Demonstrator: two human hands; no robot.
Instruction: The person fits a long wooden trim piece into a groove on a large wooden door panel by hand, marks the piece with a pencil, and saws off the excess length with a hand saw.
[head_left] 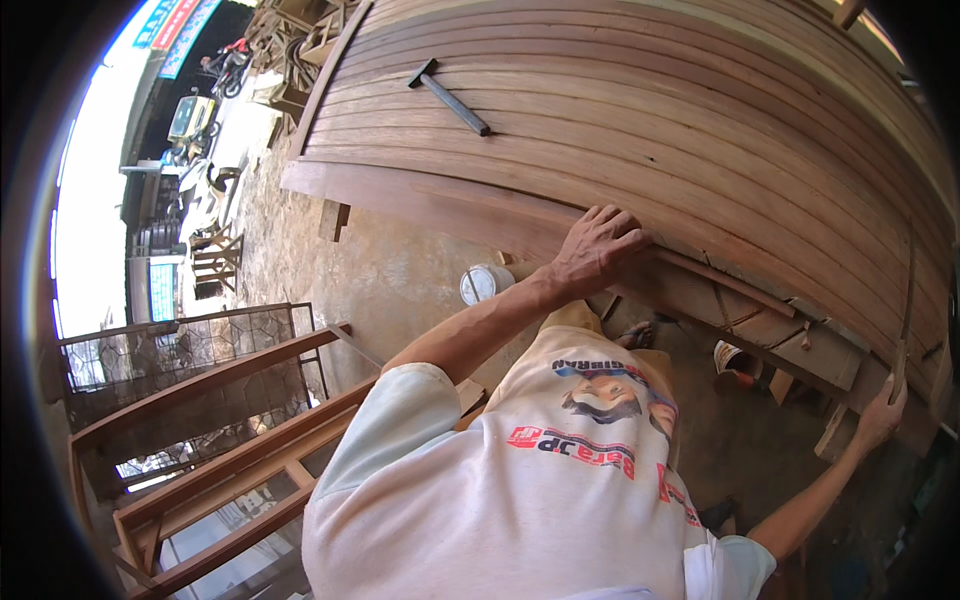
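Observation:
A large slatted wooden panel [600, 130] lies in front of me, with a plain board [430, 200] along its near side. My left hand [600, 245] is closed over the near edge, its fingers bent onto the wood. From beside it a narrow wooden strip [725, 283] runs right along the edge. At the far right my right hand [880, 408] is closed around the lower end of a long, thin, strip-like piece [908, 300], which stretches away over the panel. Its exact kind I cannot make out. A hammer [455, 105] with a grey handle rests on the slats.
Wooden frames [220, 400] stand at the lower left. A white bucket [485, 284] is on the floor beneath the near board, and another open container [735, 360] stands below the panel's edge. Stacked wood [300, 40] and a small wooden stand [217, 262] are farther off left.

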